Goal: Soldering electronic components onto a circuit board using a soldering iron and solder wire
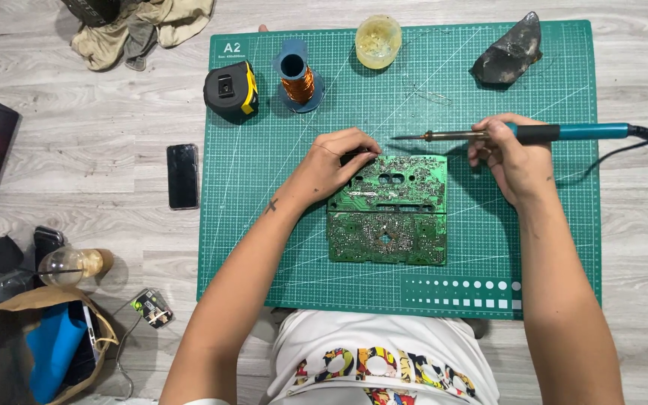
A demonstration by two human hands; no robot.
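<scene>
A green circuit board (pixel 388 214) lies solder side up in the middle of a green cutting mat (pixel 264 225). My left hand (pixel 337 160) rests on the board's top left corner, fingers curled over its edge. My right hand (pixel 508 157) holds a blue-handled soldering iron (pixel 534 133) level above the mat. The iron's metal tip points left and ends just above the board's upper edge, a short way from my left fingers. Its black cord runs off to the right.
On the mat's far edge stand a black and yellow tape measure (pixel 230 90), a copper wire spool (pixel 298 76), a yellowish round jar (pixel 378 41) and a dark lump (pixel 509 54). A black phone (pixel 182 175), a glass bulb (pixel 69 266) and a bag (pixel 46 345) lie on the wooden floor at left.
</scene>
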